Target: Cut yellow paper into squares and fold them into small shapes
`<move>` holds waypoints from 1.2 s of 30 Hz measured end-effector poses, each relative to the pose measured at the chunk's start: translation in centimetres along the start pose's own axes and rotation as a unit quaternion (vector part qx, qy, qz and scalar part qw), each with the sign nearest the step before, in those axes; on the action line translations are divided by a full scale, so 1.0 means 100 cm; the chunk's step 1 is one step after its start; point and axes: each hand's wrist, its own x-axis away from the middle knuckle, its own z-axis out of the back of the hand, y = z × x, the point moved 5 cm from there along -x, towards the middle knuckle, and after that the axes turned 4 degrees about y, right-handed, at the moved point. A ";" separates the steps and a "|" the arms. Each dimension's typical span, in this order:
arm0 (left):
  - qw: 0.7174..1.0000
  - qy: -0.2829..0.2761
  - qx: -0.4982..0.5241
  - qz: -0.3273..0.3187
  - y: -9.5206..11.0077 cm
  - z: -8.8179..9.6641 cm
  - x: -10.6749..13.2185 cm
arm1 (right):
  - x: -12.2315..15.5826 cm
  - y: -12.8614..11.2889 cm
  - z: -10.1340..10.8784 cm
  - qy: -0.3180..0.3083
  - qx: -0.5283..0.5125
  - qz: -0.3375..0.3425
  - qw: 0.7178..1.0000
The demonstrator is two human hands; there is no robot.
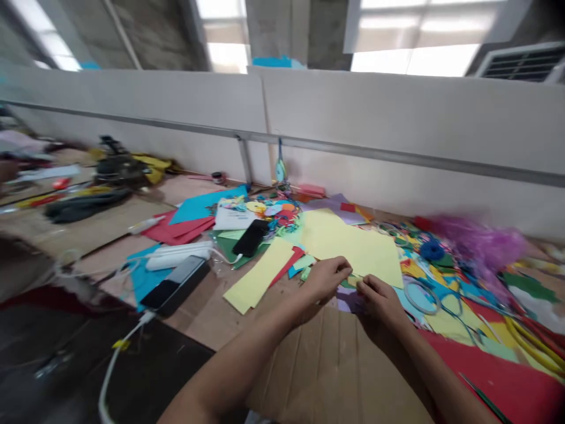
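Note:
My left hand (327, 279) and my right hand (380, 299) are close together over the near edge of the craft materials, fingertips pinched. A thin strand (357, 275) appears to run between them; its ends are hidden in my fingers. Behind the hands lie large pale yellow sheets (366, 247). Beneath them a purple piece (348, 300) partly shows. To the left are a pale yellow strip (262, 277) and small red, blue and green scraps (302, 263). A pair of scissors with light blue-grey handles (421, 296) lies right of my right hand.
A black phone (251, 238), a white power strip (179, 255) and a dark box-like device (176, 287) with a white cable lie left. On the right are a blue yarn ball (431, 249), pink plastic (481, 241) and a red sheet (498, 377). A white partition (397, 118) rises behind.

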 end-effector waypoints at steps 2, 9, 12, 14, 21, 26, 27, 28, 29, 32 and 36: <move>0.998 0.055 -0.025 0.005 0.002 0.027 -0.014 | -0.001 0.002 -0.001 -0.011 0.082 0.021 0.996; 0.950 0.234 -0.173 0.110 -0.037 0.177 -0.050 | 0.001 0.001 0.000 0.044 0.191 0.076 0.978; 0.913 0.252 -0.248 0.203 -0.076 0.217 -0.041 | 0.001 0.004 -0.001 0.052 0.199 0.074 0.976; 0.893 0.238 -0.287 0.254 -0.101 0.226 -0.032 | 0.002 0.006 -0.003 0.050 0.201 0.072 0.976; 0.859 0.181 -0.377 0.294 -0.137 0.204 -0.018 | 0.004 0.006 -0.003 0.029 0.198 0.062 0.978; 0.838 0.196 -0.425 0.281 -0.135 0.194 -0.020 | 0.004 0.007 -0.003 0.031 0.194 0.063 0.978; 0.835 0.200 -0.430 0.280 -0.135 0.193 -0.020 | 0.004 0.007 -0.003 0.032 0.194 0.065 0.978; 0.832 0.203 -0.434 0.279 -0.134 0.192 -0.020 | 0.004 0.007 -0.003 0.033 0.194 0.066 0.978; 0.831 0.204 -0.437 0.278 -0.134 0.192 -0.020 | 0.004 0.007 -0.003 0.033 0.195 0.067 0.978; 0.830 0.202 -0.440 0.278 -0.134 0.193 -0.020 | 0.005 0.005 -0.002 0.035 0.200 0.068 0.977; 0.829 0.201 -0.442 0.276 -0.133 0.194 -0.020 | 0.005 0.003 -0.002 0.040 0.195 0.070 0.977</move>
